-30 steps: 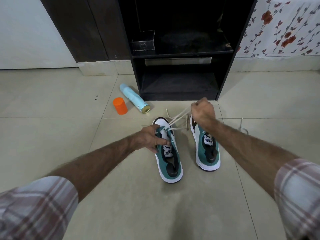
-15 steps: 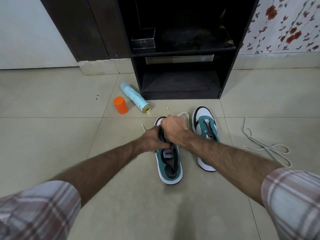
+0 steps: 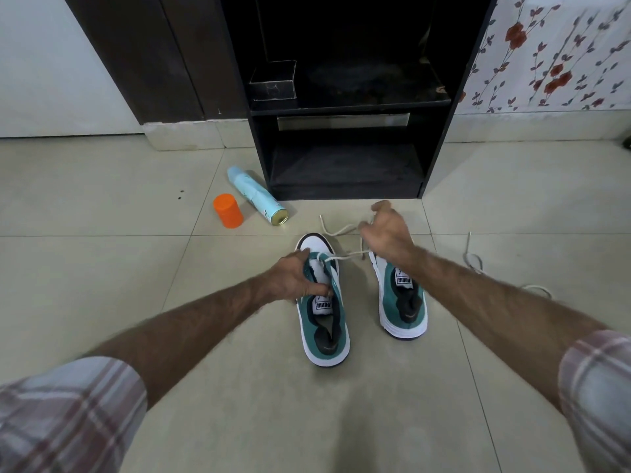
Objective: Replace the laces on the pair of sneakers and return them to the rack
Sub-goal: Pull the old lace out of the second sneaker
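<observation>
Above left sneaker (image 3: 324, 302), right hand (image 3: 387, 233) now raised, pulling lace (image 3: 345, 257).

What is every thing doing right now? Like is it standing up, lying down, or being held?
Left teal-and-white sneaker: upright on floor, steadied by left hand.
Right teal-and-white sneaker: upright, unlaced.
White shoelace: threaded near toe, pulled by right hand.
Loose white lace: lying on tiles.
Light blue spray can: lying down, uncapped.
Orange cap: standing.

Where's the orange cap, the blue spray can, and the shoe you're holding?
orange cap (image 3: 228, 211): head view, on its side wall.
blue spray can (image 3: 255, 195): head view, mid-body.
left sneaker (image 3: 327, 339): head view, on its heel opening.
</observation>
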